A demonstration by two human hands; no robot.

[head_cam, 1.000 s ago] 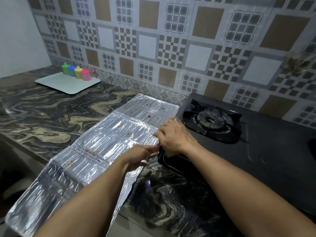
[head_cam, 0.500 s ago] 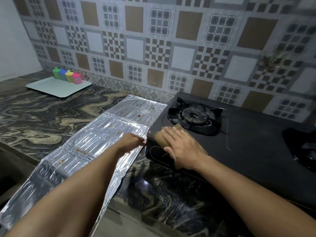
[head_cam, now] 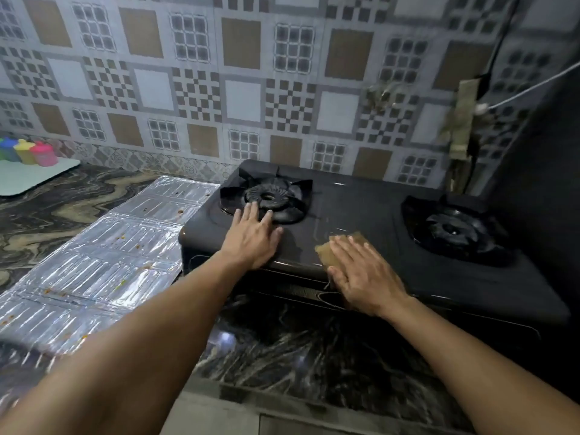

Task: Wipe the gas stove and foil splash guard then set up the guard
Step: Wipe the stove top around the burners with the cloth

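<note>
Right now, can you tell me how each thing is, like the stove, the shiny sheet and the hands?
Gas stove: no flame showing on either burner.
Foil splash guard: lying flat on the counter beside the stove, spotted with food.
Brown cloth: flat on the stove top, under the right hand.
Right hand: fingers straight, pressing the cloth.
Left hand: flat on the stove by the left burner.
Colourful cups: upright on a white tray.
</note>
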